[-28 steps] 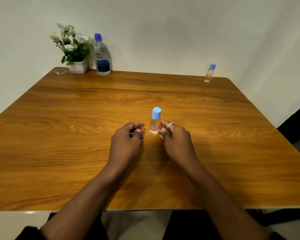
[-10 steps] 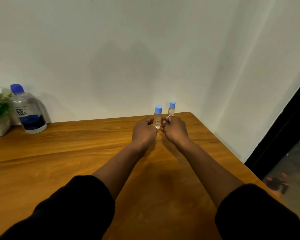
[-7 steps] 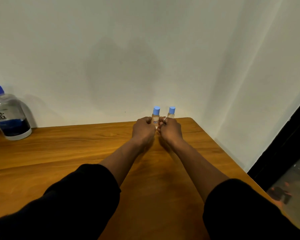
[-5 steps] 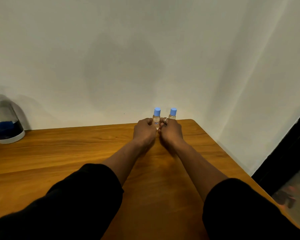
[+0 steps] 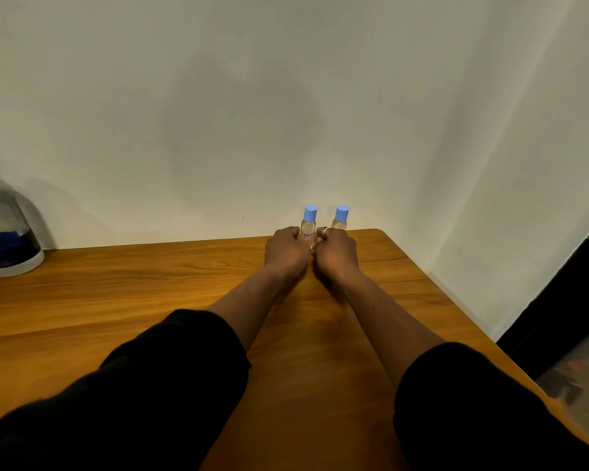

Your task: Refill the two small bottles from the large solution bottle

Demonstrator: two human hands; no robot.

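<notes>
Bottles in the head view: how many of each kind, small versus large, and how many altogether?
Small bottles: 2, the labelled small bottle and the second small bottle
Large solution bottle: 1, partly cut off at the frame edge
Total: 3

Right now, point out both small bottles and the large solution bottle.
left small bottle (image 5: 308, 226), head view, clear body under the cap
right small bottle (image 5: 341, 214), head view, blue cap
large solution bottle (image 5: 9, 246), head view, blue lower band

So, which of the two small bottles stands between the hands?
The left small bottle, with the coloured label: left hand and right hand hold it. The other small bottle stands beyond the right hand.
</notes>
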